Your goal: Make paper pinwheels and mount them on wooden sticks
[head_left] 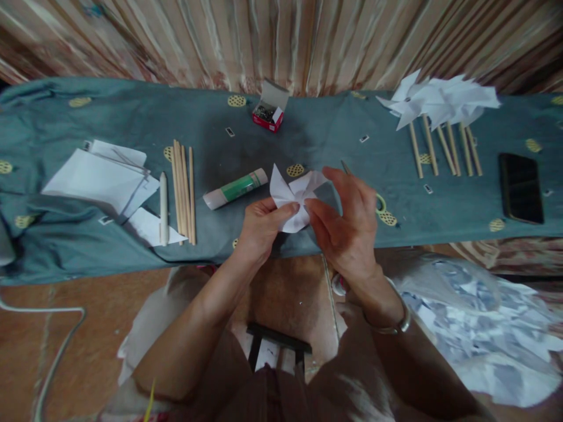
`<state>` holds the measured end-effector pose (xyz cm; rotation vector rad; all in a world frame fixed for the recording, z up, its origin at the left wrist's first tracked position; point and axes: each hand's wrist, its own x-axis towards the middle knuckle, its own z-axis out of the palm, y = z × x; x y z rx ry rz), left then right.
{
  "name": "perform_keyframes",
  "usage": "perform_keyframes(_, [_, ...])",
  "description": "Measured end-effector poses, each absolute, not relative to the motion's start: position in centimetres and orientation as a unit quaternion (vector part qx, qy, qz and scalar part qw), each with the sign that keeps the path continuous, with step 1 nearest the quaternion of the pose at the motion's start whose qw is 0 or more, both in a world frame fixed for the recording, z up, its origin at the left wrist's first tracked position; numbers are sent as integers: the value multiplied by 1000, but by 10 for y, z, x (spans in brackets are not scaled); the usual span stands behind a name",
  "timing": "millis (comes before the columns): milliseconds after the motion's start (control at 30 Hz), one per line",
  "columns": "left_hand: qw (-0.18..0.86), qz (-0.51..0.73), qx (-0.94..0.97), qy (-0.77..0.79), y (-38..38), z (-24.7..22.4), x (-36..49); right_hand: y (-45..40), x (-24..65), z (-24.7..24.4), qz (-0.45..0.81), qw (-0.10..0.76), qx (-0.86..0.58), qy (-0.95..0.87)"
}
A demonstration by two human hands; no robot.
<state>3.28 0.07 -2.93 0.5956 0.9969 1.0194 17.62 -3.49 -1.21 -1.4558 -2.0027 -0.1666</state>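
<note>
A white paper pinwheel [294, 199] with folded blades is held up above the cloth between both hands. My left hand [259, 228] grips it from the left, its thumb pressed on the middle. My right hand [349, 217] has its thumb near the centre, while its index finger touches the upper right blade. Partly covered by the right hand lies a pair of scissors [380, 203] with a yellow-green handle. Left of the pinwheel rests a white and green glue stick [236, 189]. A small red box [266, 120] of metal pins or tacks stands open behind.
Several wooden sticks [182, 193], a white pen-like stick [163, 208] and paper sheets [94, 181] lie at left. Finished pinwheels [444, 102] on sticks lie at back right, near a black phone [521, 187]. A clear bag [475, 316] of paper pieces sits below right.
</note>
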Motion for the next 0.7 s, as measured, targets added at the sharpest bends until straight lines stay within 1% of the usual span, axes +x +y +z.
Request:
perform_keyframes(67, [715, 462, 270, 450, 1, -29, 33, -35, 176, -13, -86, 343, -537, -766])
perform_keyframes(133, [717, 460, 273, 448, 0, -29, 33, -34, 175, -14, -64, 363, -532, -762])
perform_keyframes(267, [719, 456, 271, 448, 0, -29, 33, -34, 175, -13, 37, 356, -563, -745])
perform_keyframes(400, [718, 462, 272, 444, 0, -30, 33, -34, 175, -14, 20, 365, -555, -747])
perform_keyframes(467, [718, 461, 273, 444, 0, -30, 33, -34, 175, -12, 37, 356, -566, -743])
perform_keyframes(600, [719, 459, 278, 442, 0, -32, 32, -34, 175, -7, 111, 338, -593, -723])
perform_keyframes(700, [721, 461, 281, 435, 0, -32, 32, -35, 174, -7, 91, 341, -593, -724])
